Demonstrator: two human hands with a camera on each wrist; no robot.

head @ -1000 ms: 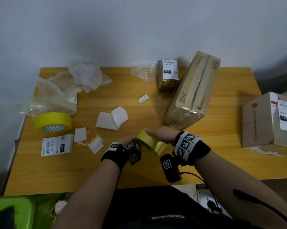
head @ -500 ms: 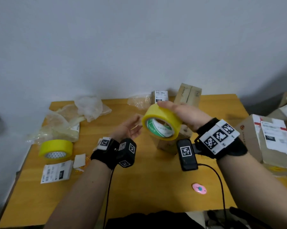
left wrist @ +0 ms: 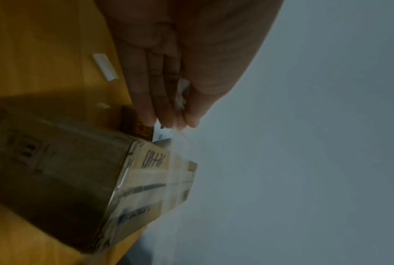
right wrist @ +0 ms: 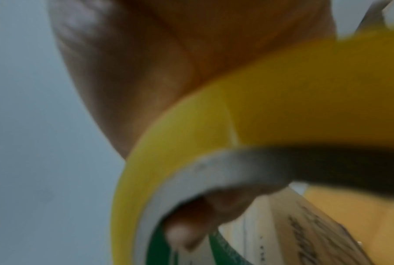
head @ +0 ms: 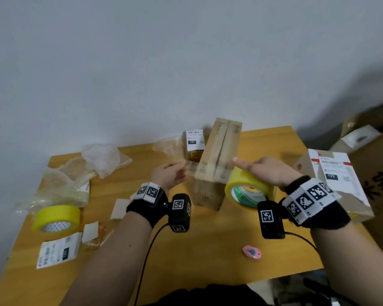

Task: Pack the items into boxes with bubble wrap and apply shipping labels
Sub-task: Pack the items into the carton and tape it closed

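My right hand grips a yellow tape roll with a green-printed core, just right of the long cardboard box standing on the table. One fingertip hooks inside the tape roll's core. My left hand pinches the free end of a clear tape strip, which runs across the front of the box to the roll. In the left wrist view the left hand's fingertips press together above the taped box.
A small labelled box stands behind. A second yellow roll, a loose shipping label, paper scraps and plastic bags lie at the left. A pink cutter lies near the front edge. A labelled carton sits at the right.
My hands have drawn apart. The roll went right and down beside the box, and my left hand now pinches the tape end, stretching a strip across the box.
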